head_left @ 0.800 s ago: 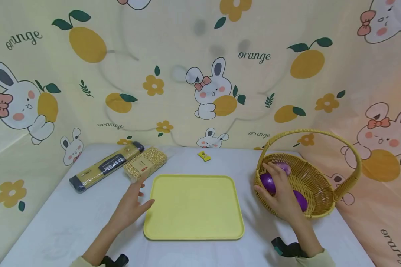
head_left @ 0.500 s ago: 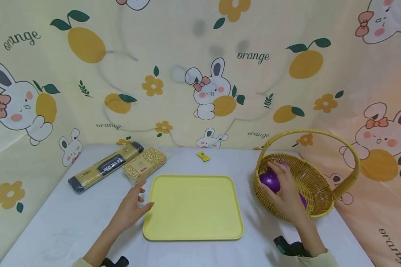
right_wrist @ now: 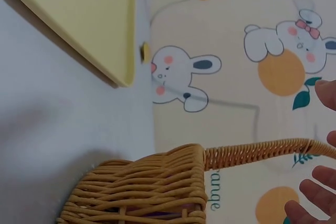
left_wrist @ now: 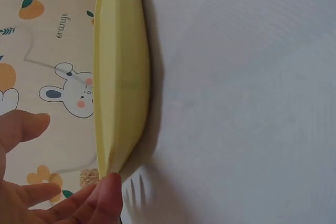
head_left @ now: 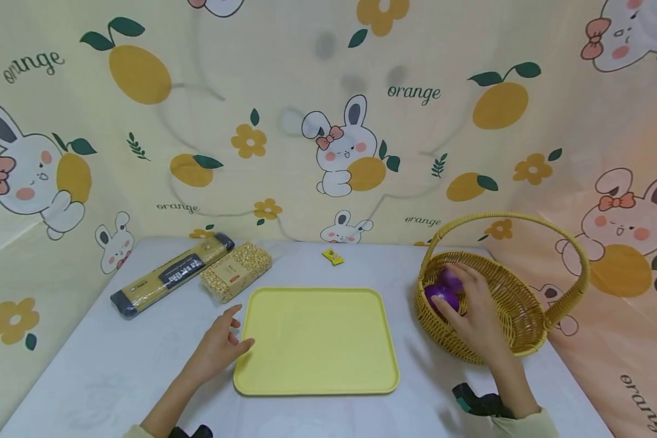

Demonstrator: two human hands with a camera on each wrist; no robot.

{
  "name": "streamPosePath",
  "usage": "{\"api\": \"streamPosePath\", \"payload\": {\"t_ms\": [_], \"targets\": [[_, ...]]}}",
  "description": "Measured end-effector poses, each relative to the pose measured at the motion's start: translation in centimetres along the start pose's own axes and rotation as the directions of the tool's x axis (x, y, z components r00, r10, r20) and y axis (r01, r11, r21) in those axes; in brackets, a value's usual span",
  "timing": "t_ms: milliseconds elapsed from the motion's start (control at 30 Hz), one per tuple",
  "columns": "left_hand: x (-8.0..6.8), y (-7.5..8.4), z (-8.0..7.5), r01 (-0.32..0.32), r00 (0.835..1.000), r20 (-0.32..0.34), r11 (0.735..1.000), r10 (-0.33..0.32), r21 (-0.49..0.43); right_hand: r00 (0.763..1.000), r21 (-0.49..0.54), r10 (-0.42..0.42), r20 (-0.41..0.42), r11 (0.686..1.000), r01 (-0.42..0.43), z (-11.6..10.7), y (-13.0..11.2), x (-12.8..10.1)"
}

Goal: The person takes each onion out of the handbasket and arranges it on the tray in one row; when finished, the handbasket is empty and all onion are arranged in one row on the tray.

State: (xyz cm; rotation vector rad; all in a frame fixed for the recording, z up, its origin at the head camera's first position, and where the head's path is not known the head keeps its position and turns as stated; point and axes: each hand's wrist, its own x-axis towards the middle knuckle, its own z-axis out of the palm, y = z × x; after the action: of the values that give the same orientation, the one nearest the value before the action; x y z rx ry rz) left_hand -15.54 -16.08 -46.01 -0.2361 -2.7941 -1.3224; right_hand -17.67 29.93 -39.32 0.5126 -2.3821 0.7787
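My right hand (head_left: 479,319) reaches over the wicker basket (head_left: 525,316), its fingers spread and loosely bent. In the head view, a shiny purple round thing (head_left: 440,298) lies at the basket's left side, beside a second purple round thing (head_left: 450,280) near the fingertips. In the right wrist view the fingers (right_wrist: 317,195) show apart, beside the basket's handle (right_wrist: 262,150). My left hand (head_left: 213,347) hovers at the left edge of the yellow tray (head_left: 317,340), its thumb over the rim and fingers relaxed. It holds nothing.
A long pack of noodles (head_left: 172,274) and a clear bag of pale yellow kernels (head_left: 236,272) lie at the back left. A small yellow packet (head_left: 333,257) sits behind the tray. Patterned cloth (head_left: 285,121) hangs behind the white table (head_left: 104,359).
My right hand has moved slightly right over the basket. The farther purple thing has shifted left against the other one; a third is now hidden behind the hand. My left hand has drifted slightly nearer.
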Motion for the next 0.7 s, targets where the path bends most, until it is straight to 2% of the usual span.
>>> {"api": "streamPosePath", "payload": {"t_ms": [133, 300, 467, 700], "targets": [[-0.1, -0.2, 0.2, -0.013, 1.0, 0.002, 1.0, 0.013, -0.006, 1.0, 0.003, -0.003, -0.011, 1.0, 0.003, -0.3, 0.1, 0.1], [0.1, -0.5, 0.2, 0.056, 0.998, 0.043, 0.998, -0.055, -0.023, 0.999, 0.017, 0.041, -0.01, 0.999, -0.041, -0.7, 0.2, 0.2], [0.1, -0.7, 0.5, 0.08, 0.995, 0.063, 0.996, -0.078, -0.031, 0.995, 0.027, 0.097, 0.0, 0.995, -0.097, -1.0, 0.4, 0.2], [0.2, -1.0, 0.8, 0.053, 0.998, 0.041, 0.999, -0.053, -0.005, 0.996, 0.016, 0.08, -0.03, 0.997, -0.08, -1.1, 0.7, 0.4]]}}
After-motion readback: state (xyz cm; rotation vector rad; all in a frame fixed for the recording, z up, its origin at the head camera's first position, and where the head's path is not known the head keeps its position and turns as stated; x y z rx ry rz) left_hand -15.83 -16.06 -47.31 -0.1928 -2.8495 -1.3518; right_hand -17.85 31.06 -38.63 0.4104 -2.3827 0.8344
